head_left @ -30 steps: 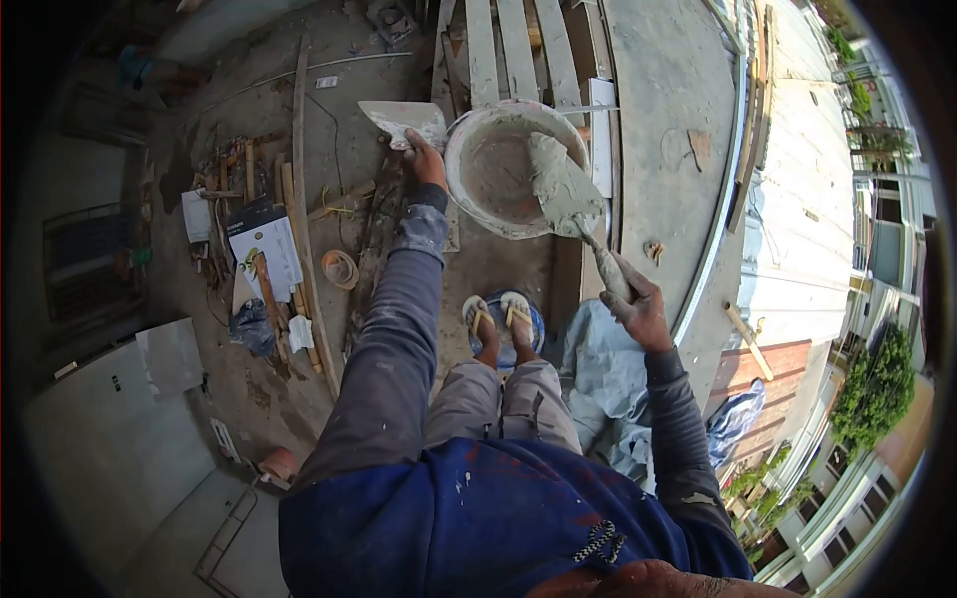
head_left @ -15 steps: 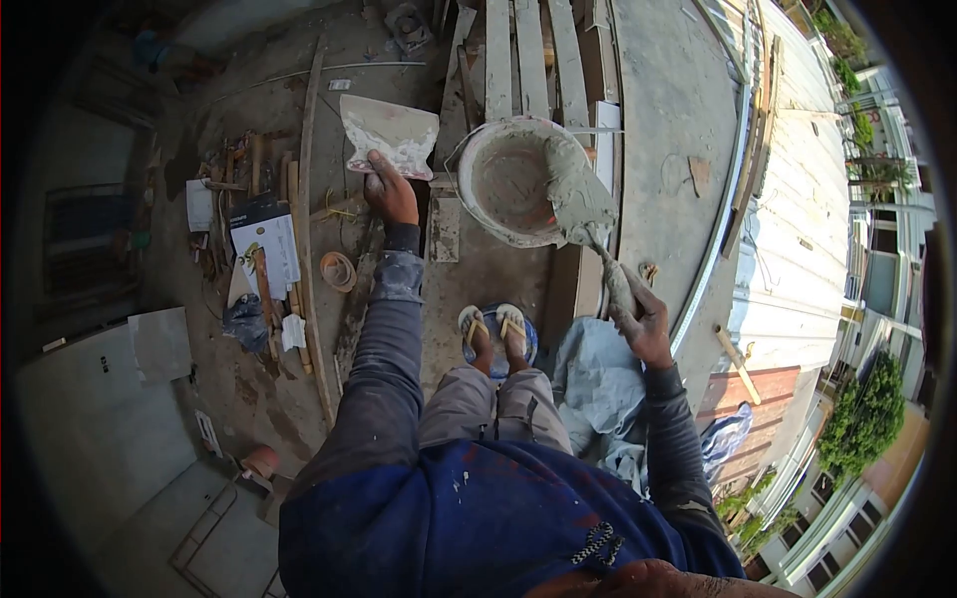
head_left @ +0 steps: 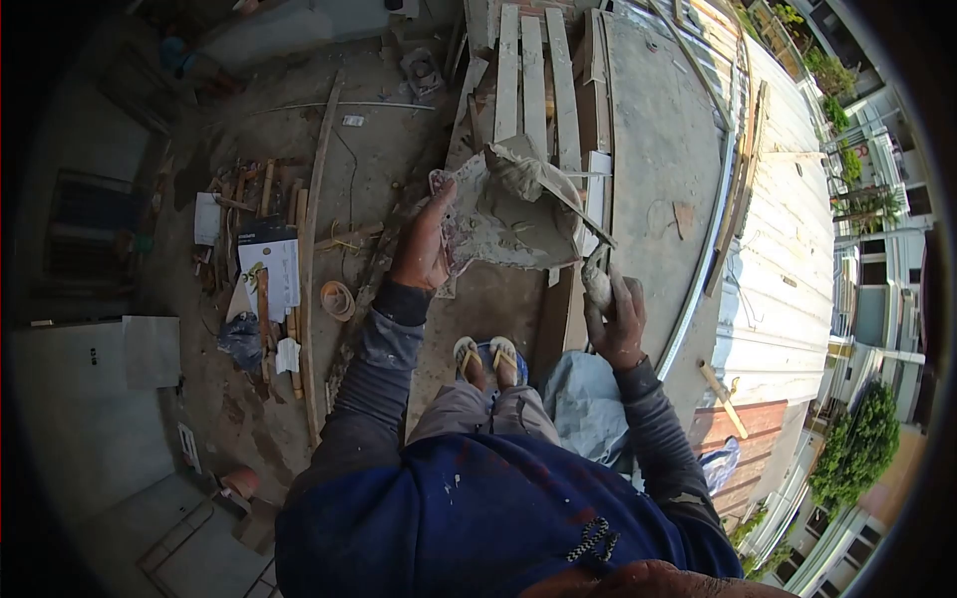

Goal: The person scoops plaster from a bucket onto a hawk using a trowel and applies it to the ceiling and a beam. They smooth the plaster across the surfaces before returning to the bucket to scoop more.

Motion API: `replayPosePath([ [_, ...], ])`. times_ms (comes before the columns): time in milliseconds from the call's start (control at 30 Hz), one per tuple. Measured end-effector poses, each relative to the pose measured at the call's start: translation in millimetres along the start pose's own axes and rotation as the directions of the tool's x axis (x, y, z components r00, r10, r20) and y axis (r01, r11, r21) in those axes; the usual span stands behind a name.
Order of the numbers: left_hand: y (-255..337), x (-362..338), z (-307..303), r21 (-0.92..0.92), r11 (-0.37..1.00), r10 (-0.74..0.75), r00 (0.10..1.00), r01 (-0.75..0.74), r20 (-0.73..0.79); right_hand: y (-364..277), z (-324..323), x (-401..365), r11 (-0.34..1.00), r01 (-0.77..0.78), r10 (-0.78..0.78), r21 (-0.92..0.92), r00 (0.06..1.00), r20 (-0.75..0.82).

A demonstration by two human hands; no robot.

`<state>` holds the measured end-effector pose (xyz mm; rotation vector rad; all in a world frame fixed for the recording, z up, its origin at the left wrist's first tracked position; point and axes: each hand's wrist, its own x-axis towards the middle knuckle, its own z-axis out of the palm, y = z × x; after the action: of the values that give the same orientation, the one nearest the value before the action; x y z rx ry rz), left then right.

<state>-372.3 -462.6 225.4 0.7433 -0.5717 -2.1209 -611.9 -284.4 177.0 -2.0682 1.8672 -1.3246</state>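
The work looks partway through the loading step. A wet grey heap of mortar [head_left: 518, 177] already sits on the board [head_left: 488, 234], and the trowel [head_left: 563, 199] is laid against that heap, so the load seems to be on but not yet let go. None of it is spread on any surface in view. The left hand [head_left: 424, 249] clamps the board's edge with the thumb lying up along the rim and the other fingers hidden beneath, so the board reaches away from the fingertips toward the other hand, tilted. The right hand [head_left: 616, 324] is closed tight round the trowel's mortar-caked handle. The thin blade runs up and away from the knuckles to meet the board's far corner. The mortar looks thick and lumpy, piled at the end of the board farthest from the left fingers, with a smeared film over the rest of the face. Far below both hands lie pale planks [head_left: 533, 70] and the person's sandalled feet [head_left: 485, 357].
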Motion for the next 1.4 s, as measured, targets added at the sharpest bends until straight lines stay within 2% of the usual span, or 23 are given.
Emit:
replayPosePath([
  [167, 23.9, -27.2, 25.8, -0.068, 0.998, 0.017, 0.999, -0.014, 0.038, -13.3, 10.7, -1.3, 0.999, -0.036, 0.035, -0.004, 0.997, -0.065],
  [300, 34.7, -35.3, 22.7, -0.107, 0.994, 0.034, 0.995, -0.024, 0.092, -13.7, 7.2, -1.0, 1.0, -0.004, 0.004, -0.006, 0.995, -0.096],
  [533, 44.6, -42.6, 24.5, -0.167, 0.982, 0.096, 0.994, -0.087, 0.048, -6.7, -17.0, -7.7, 0.995, -0.049, 0.045, -0.089, 0.998, -0.051],
  [633, 49.8, -45.4, 21.4, -0.118, 0.988, 0.109, 0.988, -0.096, 0.11, -4.5, -25.7, -13.0, 0.992, -0.063, 0.059, -0.108, 0.997, -0.043],
  [733, 57.1, -48.8, 26.9, -0.075, 0.989, 0.133, 0.99, -0.129, 0.049, -1.0, -28.0, -22.2, 0.961, -0.229, 0.234, -0.157, 0.972, 0.017],
  [767, 58.0, -49.6, 27.4, -0.064, 0.983, 0.177, 0.983, -0.173, 0.051, 3.2, -26.7, -27.1, 0.964, -0.218, 0.223, -0.151, 0.975, 0.016],
  [833, 62.8, -53.5, 27.6, -0.04, 0.967, 0.253, 0.966, -0.252, 0.049, 12.8, -14.8, -29.7, 0.948, -0.288, 0.308, -0.132, 0.937, 0.165],
  [900, 60.6, -64.1, 27.8, -0.09, 0.97, 0.233, 0.971, -0.228, 0.059, 26.7, 6.4, -26.6, 0.969, -0.228, 0.242, -0.09, 0.95, 0.195],
  [967, 55.0, -67.9, 19.8, -0.113, 0.951, 0.285, 0.958, -0.287, -0.037, 65.8, 50.6, -31.2, 0.858, -0.512, 0.46, 0.045, 0.805, 0.375],
  [1033, 54.7, -83.1, 9.1, -0.06, 0.955, 0.29, 0.957, -0.29, -0.018, 89.9, 88.5, -26.2, 0.53, -0.824, 0.64, 0.2, 0.543, 0.544],
  [1100, 51.0, -94.7, -2.2, -0.081, 0.945, 0.312, 0.948, -0.316, -0.06, 78.7, 100.0, -5.9, 0.317, -0.919, 0.683, 0.233, 0.392, 0.617],
  [1133, 53.2, -103.1, -10.7, -0.086, 0.942, 0.319, 0.945, -0.325, -0.075, 108.0, 125.1, -16.6, 0.718, -0.663, 0.462, 0.211, 0.681, 0.568],
  [1167, 55.0, -112.1, -17.0, -0.095, 0.94, 0.318, 0.944, -0.326, -0.094, 127.6, 143.8, -16.9, 0.779, -0.601, 0.395, 0.181, 0.693, 0.603],
  [1233, 59.8, -133.1, -22.4, -0.072, 0.936, 0.336, 0.935, -0.345, -0.11, 161.5, 166.8, -18.8, 0.977, -0.197, 0.102, 0.085, 0.778, 0.62],
  [1267, 61.7, -142.3, -25.3, -0.062, 0.935, 0.339, 0.933, -0.348, -0.119, 182.2, 185.7, -27.1, 0.816, -0.506, 0.255, 0.28, 0.749, 0.611],
  [1300, 61.9, -148.7, -31.3, -0.055, 0.933, 0.348, 0.929, -0.356, -0.124, 173.3, 186.3, -20.4, 0.815, -0.502, 0.245, 0.29, 0.751, 0.614],
  [1367, 59.7, -157.5, -51.5, -0.027, 0.915, 0.39, 0.9, -0.403, -0.195, 149.6, 180.0, -8.2, 0.685, -0.712, 0.458, 0.157, 0.588, 0.666],
  [1400, 59.5, -161.9, -58.5, -0.001, 0.901, 0.422, 0.876, -0.435, -0.234, 151.9, 183.2, -8.1, 0.76, -0.637, 0.405, 0.125, 0.616, 0.676],
])
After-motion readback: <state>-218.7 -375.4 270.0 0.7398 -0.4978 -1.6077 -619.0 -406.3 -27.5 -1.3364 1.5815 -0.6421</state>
